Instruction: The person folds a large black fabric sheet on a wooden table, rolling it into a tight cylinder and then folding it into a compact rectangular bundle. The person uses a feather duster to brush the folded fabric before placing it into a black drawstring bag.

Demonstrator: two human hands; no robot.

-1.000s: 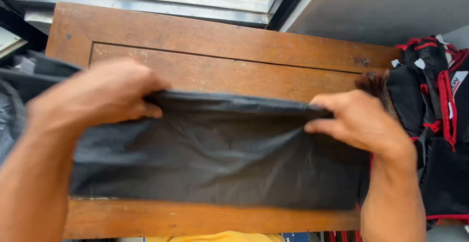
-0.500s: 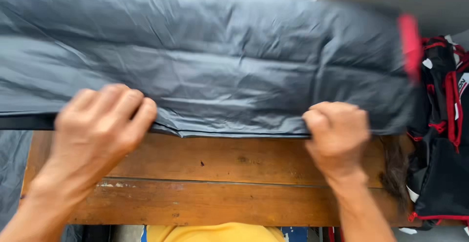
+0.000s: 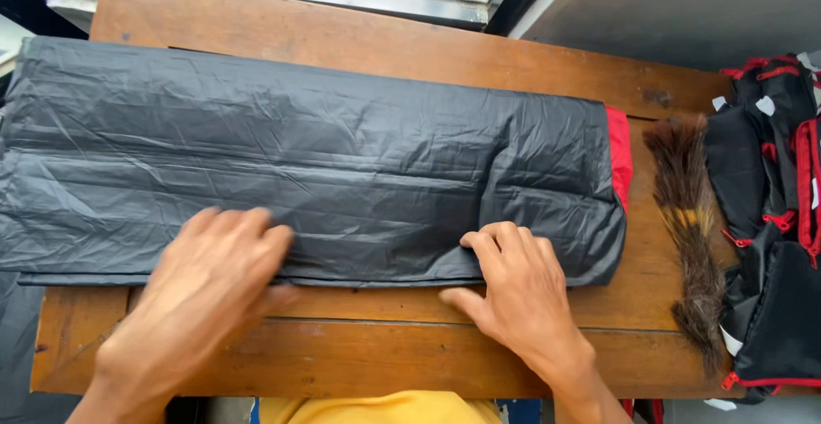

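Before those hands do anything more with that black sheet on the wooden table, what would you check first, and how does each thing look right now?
1. Both hands on the sheet: ok. The left hand and the right hand press flat on its near edge.
2. Black sheet lying flat: ok, spread out though wrinkled.
3. Sheet fully on the wooden table: not ok, its left end hangs past the table edge.
4. Red strip at the right end covered: not ok, it peeks out.
5. Brush clear of the sheet: ok, it lies apart, to the right.
6. Anything under the sheet: cannot tell.
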